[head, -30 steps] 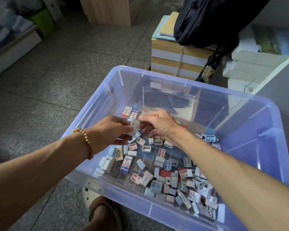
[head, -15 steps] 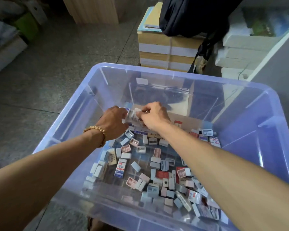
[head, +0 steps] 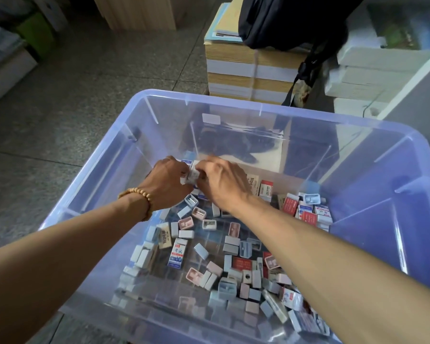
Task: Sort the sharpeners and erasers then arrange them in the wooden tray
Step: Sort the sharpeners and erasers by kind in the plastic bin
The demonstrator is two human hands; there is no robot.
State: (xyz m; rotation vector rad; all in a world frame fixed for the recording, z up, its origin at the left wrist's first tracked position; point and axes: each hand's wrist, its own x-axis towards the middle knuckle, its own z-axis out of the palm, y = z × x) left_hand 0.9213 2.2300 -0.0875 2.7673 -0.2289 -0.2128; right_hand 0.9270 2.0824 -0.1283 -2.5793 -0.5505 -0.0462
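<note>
Both hands have pushed farther toward the far end of the bin since a second ago, away from the loose heap they were picking over, and what they pinch looks like more than the single piece seen then. That clear bin [head: 407,155] fills most of the view and stands on a speckled tile floor [head: 60,100]; beyond its far rim are a tied stack of books [head: 246,70], a dark bag [head: 291,18] on top of it, and white boxes [head: 372,70] to the right. Across the bin's bottom lie the erasers [head: 176,253] in printed sleeves and the small sharpeners [head: 191,200], mixed together, thickest at the near right corner. The left hand [head: 168,182], with a bead bracelet [head: 139,197] on its wrist, and the right hand [head: 224,182] meet knuckle to knuckle, fingers curled, together pinching a small white cluster [head: 193,175] of pieces between their tips. Whether these are erasers or sharpeners I cannot tell. No wooden tray can be made out for certain.
</note>
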